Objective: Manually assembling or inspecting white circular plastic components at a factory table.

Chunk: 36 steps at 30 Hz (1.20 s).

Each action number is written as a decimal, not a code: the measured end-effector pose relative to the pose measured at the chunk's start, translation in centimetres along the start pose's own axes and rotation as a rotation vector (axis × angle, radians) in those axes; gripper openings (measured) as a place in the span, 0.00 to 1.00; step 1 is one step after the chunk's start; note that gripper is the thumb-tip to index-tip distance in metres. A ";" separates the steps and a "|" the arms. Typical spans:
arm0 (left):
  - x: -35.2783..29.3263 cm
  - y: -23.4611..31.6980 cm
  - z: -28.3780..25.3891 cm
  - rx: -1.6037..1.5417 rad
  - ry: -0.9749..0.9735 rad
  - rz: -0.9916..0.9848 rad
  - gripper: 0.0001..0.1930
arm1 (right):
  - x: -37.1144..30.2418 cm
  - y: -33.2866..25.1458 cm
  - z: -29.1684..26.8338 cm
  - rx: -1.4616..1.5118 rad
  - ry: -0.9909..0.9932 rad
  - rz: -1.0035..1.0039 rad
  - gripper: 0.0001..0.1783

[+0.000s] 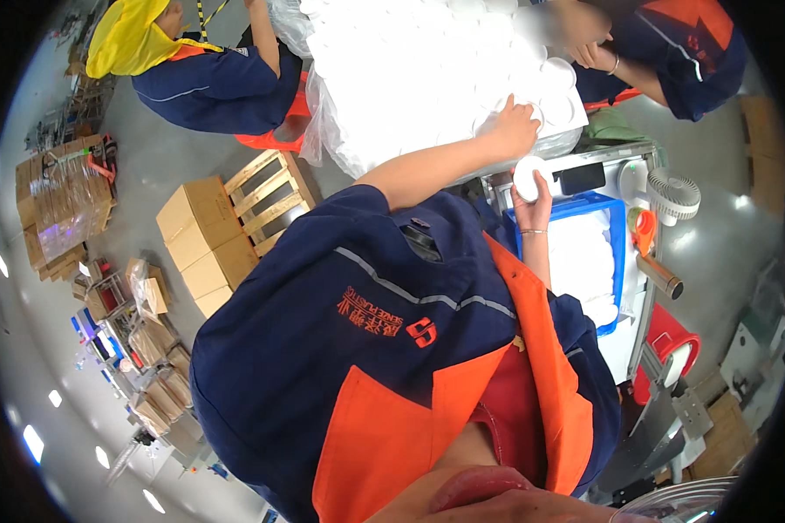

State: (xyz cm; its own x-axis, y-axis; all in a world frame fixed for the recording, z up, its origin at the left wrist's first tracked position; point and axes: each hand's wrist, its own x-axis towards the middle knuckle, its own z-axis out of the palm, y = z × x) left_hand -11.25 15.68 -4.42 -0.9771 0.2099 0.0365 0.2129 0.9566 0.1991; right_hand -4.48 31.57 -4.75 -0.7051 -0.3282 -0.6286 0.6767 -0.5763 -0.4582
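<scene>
My left arm stretches across my front to the near right corner of a bright white work surface. There my left hand (pixel 513 129) has its fingers curled over a white round piece (pixel 535 113), among other shallow round white pieces (pixel 557 75). Glare hides much of that grip. Lower and to the right, my right hand (pixel 535 202) is raised and closed around a white round cup-like piece (pixel 529 177). It is held just above the corner of a blue crate (pixel 620 253), which contains more white things.
Clear plastic sheeting (pixel 323 131) hangs off the white surface. Co-workers stand far left, in a yellow head cover (pixel 126 39), and far right (pixel 672 52). A small fan (pixel 673 193), tape roll (pixel 644 228) and red bin (pixel 672 340) are at right; cartons (pixel 202 228) and a pallet (pixel 266 196) at left.
</scene>
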 end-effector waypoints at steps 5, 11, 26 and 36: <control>-2.2 1.3 -0.7 -0.027 -0.116 0.028 0.16 | -0.2 -0.1 -0.8 0.028 0.012 -0.006 0.17; -1.7 0.0 0.2 -0.127 -0.062 0.007 0.16 | -0.6 -0.4 0.3 0.033 0.025 -0.023 0.16; -18.2 -0.8 -10.2 -0.800 0.053 -0.143 0.34 | -3.7 4.5 9.2 -0.527 -0.259 0.405 0.21; -20.1 -4.3 -13.1 -0.780 0.134 -0.231 0.30 | -2.6 6.7 13.3 -0.308 -0.497 0.594 0.19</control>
State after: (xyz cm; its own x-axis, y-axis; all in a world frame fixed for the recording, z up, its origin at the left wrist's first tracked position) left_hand 7.35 4.65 6.85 -0.9987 -0.0481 0.0176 -0.0116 0.5465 0.8374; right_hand -0.91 18.63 2.15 -0.1745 -0.8470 -0.5022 0.9423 0.0043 -0.3347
